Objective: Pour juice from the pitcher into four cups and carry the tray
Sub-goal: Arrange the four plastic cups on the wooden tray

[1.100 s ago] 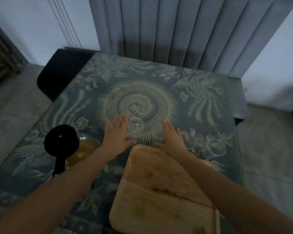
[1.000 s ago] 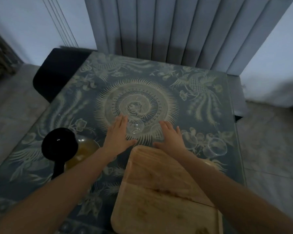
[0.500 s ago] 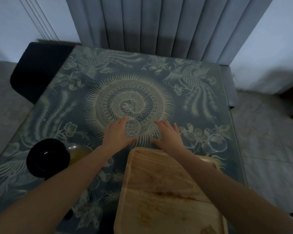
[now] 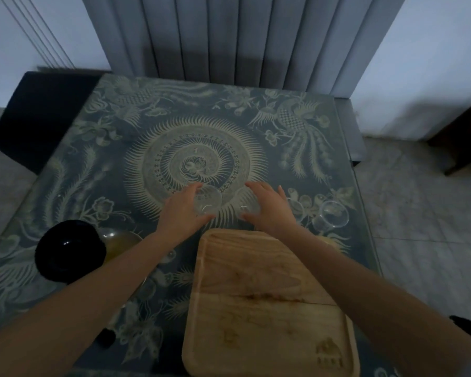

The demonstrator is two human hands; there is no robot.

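A wooden tray (image 4: 259, 300) lies bare on the near side of the patterned table (image 4: 98, 164). Just beyond its far edge, my left hand (image 4: 181, 214) curls around a clear cup (image 4: 209, 203), thumb and fingers on either side of it. My right hand (image 4: 271, 210) wraps a second clear cup (image 4: 245, 204), which is faint and partly hidden. Both cups stand on the table. Two more clear cups (image 4: 331, 217) (image 4: 294, 206) stand to the right. The pitcher (image 4: 120, 242), with amber juice and a black lid (image 4: 70, 250), is at the left, beside my left forearm.
A dark chair (image 4: 38, 115) stands at the table's far left corner. Grey curtains (image 4: 242, 36) hang behind the table. The table's right edge drops to a tiled floor (image 4: 424, 227), with dark wooden furniture (image 4: 462, 137) at the far right.
Both hands went from lying flat beside the cups to curling around them. The view tilted down and shifted, so the pitcher sits lower left.
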